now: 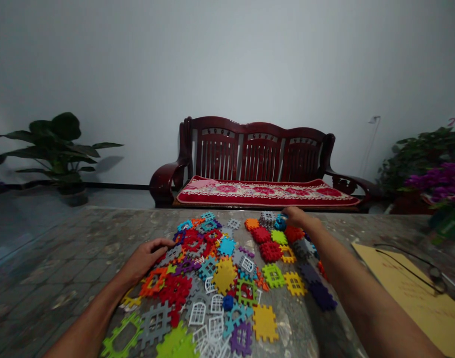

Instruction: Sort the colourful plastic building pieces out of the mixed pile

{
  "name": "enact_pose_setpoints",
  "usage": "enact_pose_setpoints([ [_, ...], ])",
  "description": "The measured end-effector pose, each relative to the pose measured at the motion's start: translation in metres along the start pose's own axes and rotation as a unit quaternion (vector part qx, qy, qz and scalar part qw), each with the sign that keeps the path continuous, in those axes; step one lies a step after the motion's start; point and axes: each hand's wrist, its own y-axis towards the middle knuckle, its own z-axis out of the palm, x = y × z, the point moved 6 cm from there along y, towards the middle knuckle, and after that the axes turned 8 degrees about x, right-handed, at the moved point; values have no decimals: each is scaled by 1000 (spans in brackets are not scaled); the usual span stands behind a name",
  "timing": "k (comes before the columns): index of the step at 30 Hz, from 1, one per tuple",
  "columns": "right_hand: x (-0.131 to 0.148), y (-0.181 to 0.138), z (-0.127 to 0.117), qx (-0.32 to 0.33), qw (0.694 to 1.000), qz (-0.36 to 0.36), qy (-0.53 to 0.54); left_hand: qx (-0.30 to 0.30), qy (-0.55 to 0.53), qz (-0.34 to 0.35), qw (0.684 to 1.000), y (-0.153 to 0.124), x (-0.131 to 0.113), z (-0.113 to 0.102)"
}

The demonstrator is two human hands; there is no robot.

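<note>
A loose heap of colourful plastic interlocking building pieces (pixel 177 288) spreads over the table in front of me. My left hand (pixel 147 256) rests at the heap's left edge, fingers stretched out and their tips among grey and purple pieces. On the far right side my right hand (pixel 296 218) is closed at a blue building piece (pixel 280 222), its fingertips partly hidden. Next to it stands a grey stack (pixel 267 219). Nearer me are small stacks in red (pixel 270 251) and lime green (pixel 278 237), sorted by colour. White window pieces (pixel 216 325) lie at the near edge.
A yellow sheet with writing (pixel 410 293) lies on the right of the table (pixel 74 258), with glasses (pixel 436 278) on it. Beyond the table stands a dark wooden bench (pixel 257 149) with a red patterned cover. Potted plants (pixel 58 149) flank it, and purple flowers (pixel 441 181) stand at right.
</note>
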Motion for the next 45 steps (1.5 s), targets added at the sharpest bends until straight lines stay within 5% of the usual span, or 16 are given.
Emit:
enact_pose_setpoints([
  [24, -7, 13, 13, -3, 996, 16, 83, -2, -23, -17, 1000, -1, 1, 1],
  [38, -26, -50, 10, -23, 986, 151, 69, 7, -21, 3, 1000, 5, 10, 1],
  [45, -2, -81, -4, -106, 978, 150, 97, 9, -3, 11, 1000, 5, 10, 0],
])
